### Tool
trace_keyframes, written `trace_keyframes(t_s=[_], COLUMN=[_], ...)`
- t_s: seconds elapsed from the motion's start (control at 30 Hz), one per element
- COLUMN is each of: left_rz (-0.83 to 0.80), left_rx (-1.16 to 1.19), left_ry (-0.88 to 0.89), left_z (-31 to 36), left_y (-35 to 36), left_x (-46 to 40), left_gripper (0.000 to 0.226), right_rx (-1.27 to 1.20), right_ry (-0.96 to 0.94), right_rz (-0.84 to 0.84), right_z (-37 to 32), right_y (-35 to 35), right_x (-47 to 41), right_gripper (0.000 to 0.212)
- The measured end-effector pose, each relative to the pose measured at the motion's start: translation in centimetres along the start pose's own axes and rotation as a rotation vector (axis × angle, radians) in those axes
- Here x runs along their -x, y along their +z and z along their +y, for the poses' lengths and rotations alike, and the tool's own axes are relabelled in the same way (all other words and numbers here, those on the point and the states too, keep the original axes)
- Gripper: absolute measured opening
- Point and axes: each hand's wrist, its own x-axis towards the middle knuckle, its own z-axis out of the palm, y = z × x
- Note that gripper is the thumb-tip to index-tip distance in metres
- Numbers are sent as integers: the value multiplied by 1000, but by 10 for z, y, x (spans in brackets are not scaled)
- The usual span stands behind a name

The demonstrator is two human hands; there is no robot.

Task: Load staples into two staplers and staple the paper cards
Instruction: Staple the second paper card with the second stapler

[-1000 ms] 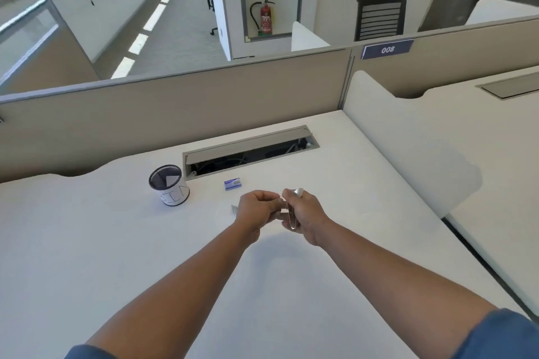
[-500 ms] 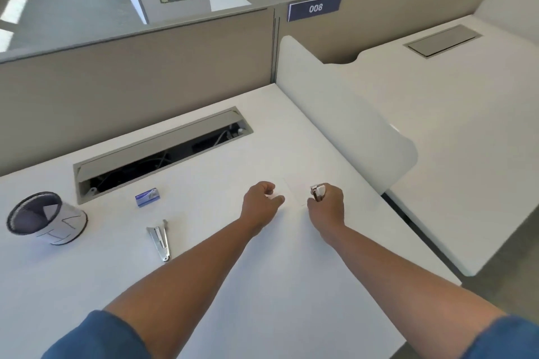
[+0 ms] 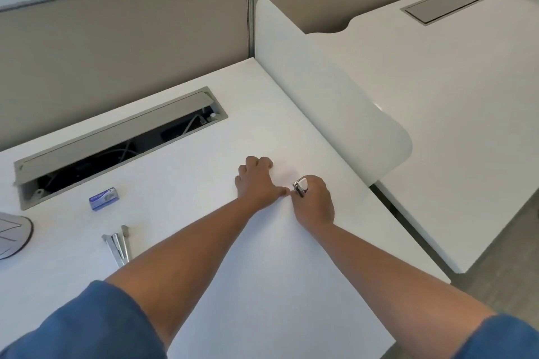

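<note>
Staplers are sitting apart: one small stapler is resting inside my right hand, whose fingers are curling tight around it, at 3 o'clock from my left hand. My left hand is pressing flat on the white desk, fingers bent together; paper cards beneath are too faint to tell. Lying at 9 o'clock, near the blue staple box, the open stapler is resting untouched.
</note>
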Motion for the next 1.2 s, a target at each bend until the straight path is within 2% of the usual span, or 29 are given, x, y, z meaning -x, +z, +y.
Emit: trace_keyframes(t_s=[0.2,0.27,0.33,0.43,0.57,0.67,0.8,0.97,1.03,1.13,1.2], left_rz=[-5,-16,-33,-23,5,16,73,190,225,267,293], left_rx=[61,173,312,449,565,613,651,700,825,1045,1070], left_ry=[12,28,12,-41,-101,-130,-140,-152,-166,-171,-160], left_z=[-2,-6,-10,-18,-36,-53,-79,-112,-125,-141,-150], left_y=[-2,-6,-13,-27,-52,-76,-111,-156,-171,-191,-199], left_x=[1,6,14,32,62,84,122,176,193,219,234], left_gripper=[38,22,15,22,46,60,68,69,65,47,30], right_rx=[-51,-113,-164,-357,-570,-655,-703,-736,-751,-745,-725], right_ry=[84,117,124,138,118,105,30,-85,-105,-123,-137], right_rz=[-18,-40,-65,-119,-246,-373,-478,-577,-597,-643,-676], right_z=[-3,-3,-3,-9,-32,-56,-96,-142,-155,-168,-174], right_y=[-1,-3,-5,-7,-5,1,13,32,38,43,45], right_x=[-4,-4,-3,4,25,42,72,122,140,165,178], right_gripper=[8,3,3,5,16,16,22,26,25,21,20])
